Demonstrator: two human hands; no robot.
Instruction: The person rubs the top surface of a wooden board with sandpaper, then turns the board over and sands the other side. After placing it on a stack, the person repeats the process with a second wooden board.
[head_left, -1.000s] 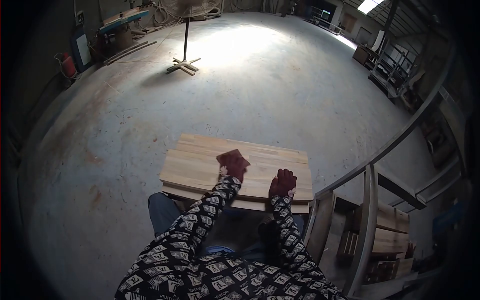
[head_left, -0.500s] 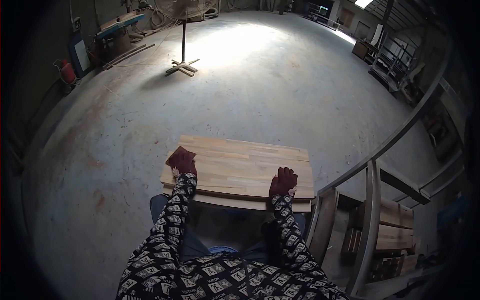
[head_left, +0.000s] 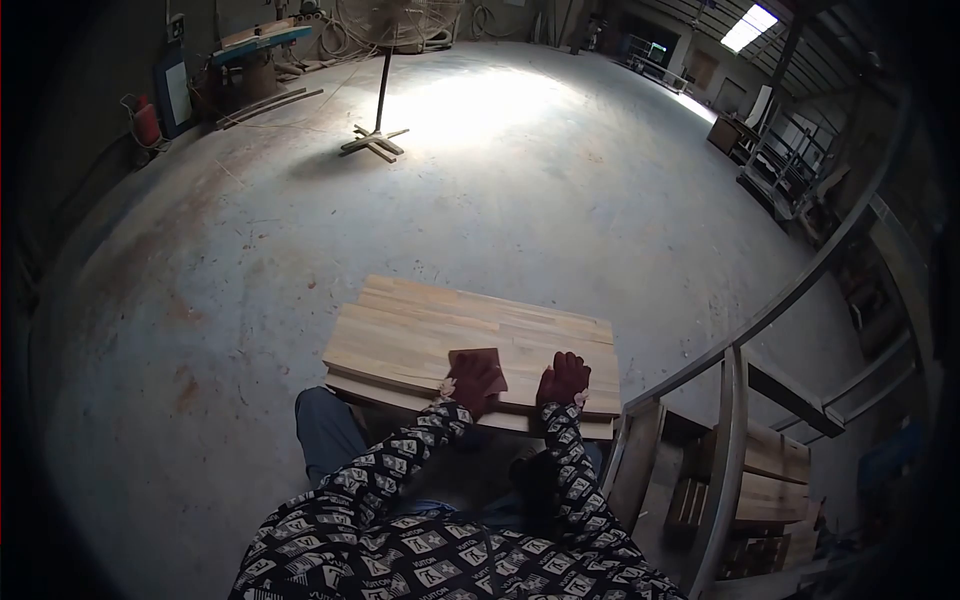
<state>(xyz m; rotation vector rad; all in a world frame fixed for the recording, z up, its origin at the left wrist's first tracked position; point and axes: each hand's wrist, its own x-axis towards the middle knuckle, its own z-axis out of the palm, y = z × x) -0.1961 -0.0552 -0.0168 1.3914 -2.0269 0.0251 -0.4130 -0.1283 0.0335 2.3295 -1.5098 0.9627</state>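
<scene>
A light wooden board of joined strips lies across in front of me, on top of another board whose edge shows along the near side. My left hand, in a dark red glove, presses a reddish-brown sheet of sandpaper against the top face near its front middle. The sheet sticks out past the fingers. To the right, my right hand, gloved alike, rests on the board near its right front part with no tool in it. Its fingers seem to lie on the wood.
Close on my right stands a metal frame with wooden pieces inside it. A pedestal fan is farther off on the concrete floor. A red fire extinguisher stands by the left wall.
My left hand has slid the sandpaper from the board's left end rightward and nearer to me, close to the right hand. The right hand stays about where it was on the board.
</scene>
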